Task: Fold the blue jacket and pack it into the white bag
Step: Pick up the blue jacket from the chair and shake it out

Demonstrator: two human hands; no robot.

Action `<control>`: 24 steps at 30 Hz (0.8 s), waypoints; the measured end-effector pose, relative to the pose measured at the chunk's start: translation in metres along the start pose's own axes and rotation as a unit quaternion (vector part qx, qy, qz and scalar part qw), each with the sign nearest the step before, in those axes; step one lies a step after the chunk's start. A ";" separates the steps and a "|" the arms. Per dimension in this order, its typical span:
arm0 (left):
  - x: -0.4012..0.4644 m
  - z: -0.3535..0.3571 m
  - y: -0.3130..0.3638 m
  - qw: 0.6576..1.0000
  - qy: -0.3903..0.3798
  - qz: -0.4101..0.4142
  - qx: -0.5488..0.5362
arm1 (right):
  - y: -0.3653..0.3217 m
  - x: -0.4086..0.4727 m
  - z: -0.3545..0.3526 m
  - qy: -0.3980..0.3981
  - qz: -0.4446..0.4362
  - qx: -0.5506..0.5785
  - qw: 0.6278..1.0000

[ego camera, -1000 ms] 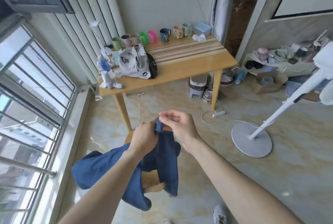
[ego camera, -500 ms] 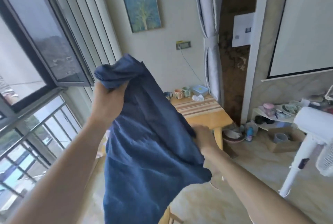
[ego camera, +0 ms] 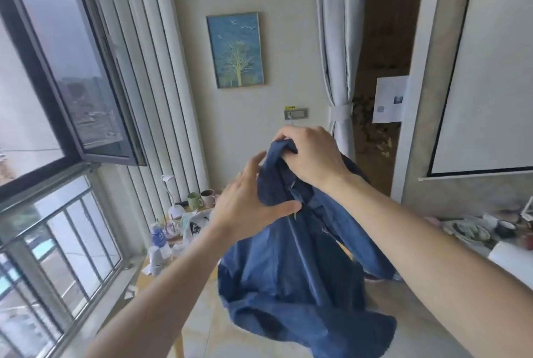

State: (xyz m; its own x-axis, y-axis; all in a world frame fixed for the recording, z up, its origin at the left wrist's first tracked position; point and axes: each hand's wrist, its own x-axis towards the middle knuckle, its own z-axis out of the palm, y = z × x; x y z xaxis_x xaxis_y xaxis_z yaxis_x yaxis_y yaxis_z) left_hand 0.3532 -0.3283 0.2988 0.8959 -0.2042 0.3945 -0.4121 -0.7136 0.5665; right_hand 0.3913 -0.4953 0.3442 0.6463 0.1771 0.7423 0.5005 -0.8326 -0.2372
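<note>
Two hands hold the blue jacket [ego camera: 291, 268] up in mid-air in front of us, above the floor. Our right hand [ego camera: 313, 157] is clenched over a bunched top edge of the cloth, fingers curled tight around it. Our left hand [ego camera: 248, 207] sits just beside and below it, fingers spread, the thumb pressed against the fabric near a seam; we cannot tell whether it truly grips or only steadies the cloth. Below the hands the rest of the jacket hangs loose in crumpled folds, one part trailing off to the right under our right forearm.

Farther off on the left, the white bag [ego camera: 196, 228] with a dark logo lies on the wooden surface [ego camera: 173, 241], mostly hidden behind our left wrist. Near it stand a green mug [ego camera: 194, 201], a brown mug [ego camera: 208, 198], a small white lamp [ego camera: 174, 207] and a blue-labelled bottle [ego camera: 158, 238]. A blue tree picture [ego camera: 235, 50] hangs on the far wall.
</note>
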 end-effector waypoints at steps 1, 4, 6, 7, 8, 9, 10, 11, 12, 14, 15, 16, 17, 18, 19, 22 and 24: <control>0.015 0.013 -0.001 1.000 -0.010 0.004 0.009 | 0.001 0.007 0.004 -0.004 -0.039 -0.045 0.998; 0.061 0.039 -0.020 0.997 0.040 0.020 -0.060 | 0.020 0.021 0.006 -0.020 -0.117 -0.166 0.979; 0.084 0.044 -0.029 0.989 0.065 0.037 -0.126 | 0.044 0.021 0.003 -0.057 -0.101 -0.222 0.968; 0.096 0.045 -0.031 0.984 0.073 0.047 -0.157 | 0.057 0.019 0.001 -0.088 -0.073 -0.241 0.964; 0.106 0.045 -0.031 0.978 0.073 0.055 -0.187 | 0.070 0.014 0.002 -0.127 -0.039 -0.257 0.957; 0.114 0.043 -0.029 0.974 0.065 0.061 -0.210 | 0.082 0.006 0.005 -0.166 -0.006 -0.274 0.947; 0.123 0.043 -0.030 0.970 0.053 0.073 -0.225 | 0.098 -0.002 0.011 -0.204 0.034 -0.283 0.936; 0.133 0.045 -0.033 0.967 0.043 0.090 -0.234 | 0.117 -0.010 0.018 -0.236 0.082 -0.278 0.927; 0.142 0.046 -0.036 0.963 0.040 0.105 -0.244 | 0.134 -0.016 0.026 -0.256 0.138 -0.254 0.922; 0.160 0.050 -0.042 0.959 0.037 0.115 -0.256 | 0.169 -0.023 0.041 -0.256 0.271 -0.136 0.918; 0.169 0.053 -0.046 0.959 0.036 0.111 -0.257 | 0.188 -0.025 0.050 -0.240 0.328 -0.061 0.912; 0.177 0.055 -0.051 0.961 0.032 0.109 -0.253 | 0.205 -0.025 0.057 -0.226 0.377 0.004 0.898; 0.185 0.057 -0.056 0.966 0.029 0.111 -0.230 | 0.222 -0.025 0.065 -0.211 0.407 0.058 0.887; 0.193 0.059 -0.063 0.973 0.024 0.116 -0.199 | 0.236 -0.022 0.072 -0.186 0.429 0.089 0.880; 0.202 0.062 -0.072 0.980 0.017 0.122 -0.156 | 0.252 -0.017 0.076 -0.150 0.450 0.111 0.874; 0.226 0.075 -0.101 0.993 -0.031 0.117 0.001 | 0.283 0.018 0.072 0.029 0.496 0.220 0.840; 0.241 0.087 -0.116 0.984 -0.099 0.102 0.104 | 0.302 0.054 0.066 0.112 0.521 0.276 0.800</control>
State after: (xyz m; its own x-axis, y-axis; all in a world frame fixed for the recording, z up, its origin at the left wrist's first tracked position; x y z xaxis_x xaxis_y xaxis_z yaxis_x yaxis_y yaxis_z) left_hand 0.6314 -0.3528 0.2649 0.8217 -0.4687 0.3243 -0.5618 -0.7618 0.3225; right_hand 0.6154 -0.7028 0.2717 0.7896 -0.6124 0.0394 -0.0253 -0.0966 -0.9950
